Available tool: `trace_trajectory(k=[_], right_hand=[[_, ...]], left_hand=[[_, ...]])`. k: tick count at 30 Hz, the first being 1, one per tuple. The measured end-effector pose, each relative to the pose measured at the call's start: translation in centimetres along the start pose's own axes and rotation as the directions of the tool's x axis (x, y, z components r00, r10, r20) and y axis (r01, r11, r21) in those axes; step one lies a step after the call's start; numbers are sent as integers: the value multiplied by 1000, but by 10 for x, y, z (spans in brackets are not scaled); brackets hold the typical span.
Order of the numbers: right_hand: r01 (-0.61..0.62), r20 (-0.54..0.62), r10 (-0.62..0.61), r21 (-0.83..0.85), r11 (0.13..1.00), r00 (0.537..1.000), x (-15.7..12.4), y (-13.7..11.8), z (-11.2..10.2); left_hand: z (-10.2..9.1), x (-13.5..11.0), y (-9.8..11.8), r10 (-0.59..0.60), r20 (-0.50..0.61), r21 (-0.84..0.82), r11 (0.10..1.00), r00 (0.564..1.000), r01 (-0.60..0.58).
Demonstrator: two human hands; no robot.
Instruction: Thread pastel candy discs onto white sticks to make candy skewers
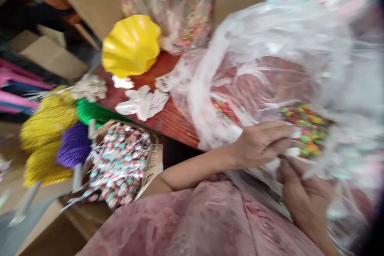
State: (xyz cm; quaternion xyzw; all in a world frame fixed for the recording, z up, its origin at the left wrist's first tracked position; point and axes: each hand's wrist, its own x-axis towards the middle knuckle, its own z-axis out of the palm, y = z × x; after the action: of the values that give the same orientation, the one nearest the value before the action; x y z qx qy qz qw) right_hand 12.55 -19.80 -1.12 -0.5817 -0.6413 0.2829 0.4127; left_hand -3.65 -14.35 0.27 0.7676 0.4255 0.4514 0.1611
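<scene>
clear plastic bag [270, 48] lies on the red tabletop [168, 122], coloured sweets [306, 128] visible inside its lower part. left hand [261, 142] rests against the bag's near edge, fingers [280, 130] close together and almost straight; blur prevents telling whether they pinch anything. right hand [306, 198] sits just below the bag, fingers curled into its film, gripping it. a yellow shell-shaped dish [130, 44] stands left of the bag.
</scene>
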Motion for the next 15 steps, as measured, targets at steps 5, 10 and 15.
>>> trace_trajectory(k=[5, 10, 15], right_hand=[[-13, 13, 12, 29, 999, 1000, -2, -9, 13], [-142, -5, 146, 171, 975, 989, 2, 8, -5], [-311, -145, 360, 282, 908, 921, 9, 38, -50]], left_hand=[[5, -7, 2, -26, 17, -371, 928, 1000, 30], [12, -1, 3, -106, 174, -428, 887, 979, 172], [2, 32, -4, -256, 311, -211, 920, 915, 330]])
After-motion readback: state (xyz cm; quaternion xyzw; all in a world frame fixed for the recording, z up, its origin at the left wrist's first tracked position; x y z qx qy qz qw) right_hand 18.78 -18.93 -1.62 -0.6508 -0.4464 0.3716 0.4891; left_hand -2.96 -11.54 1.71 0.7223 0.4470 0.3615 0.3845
